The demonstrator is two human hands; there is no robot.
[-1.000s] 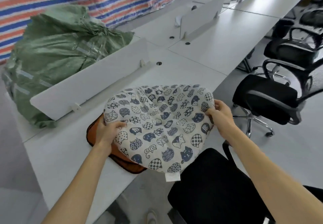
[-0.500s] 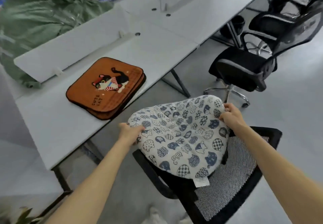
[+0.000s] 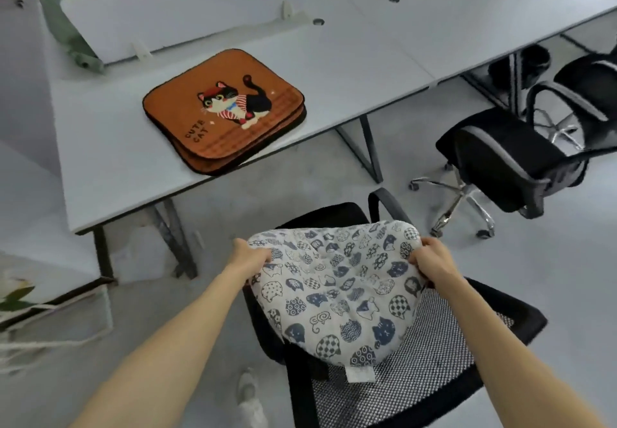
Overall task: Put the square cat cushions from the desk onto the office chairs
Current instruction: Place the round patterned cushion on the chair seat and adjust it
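Above near chair (image 3: pixel 434 367): I hold patterned cushion (image 3: pixel 337 294) spread, to land flat.
Left hand (image 3: pixel 248 259): fingers curled, pinching cushion edge.
Right hand (image 3: pixel 430 260): fingers curled, pinching opposite edge.

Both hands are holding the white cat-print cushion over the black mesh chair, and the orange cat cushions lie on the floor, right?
Not quite. The head view shows the orange cat cushions lying on the desk, not the floor. The rest holds: the left hand and right hand hold the white cat-print cushion over the black mesh chair.
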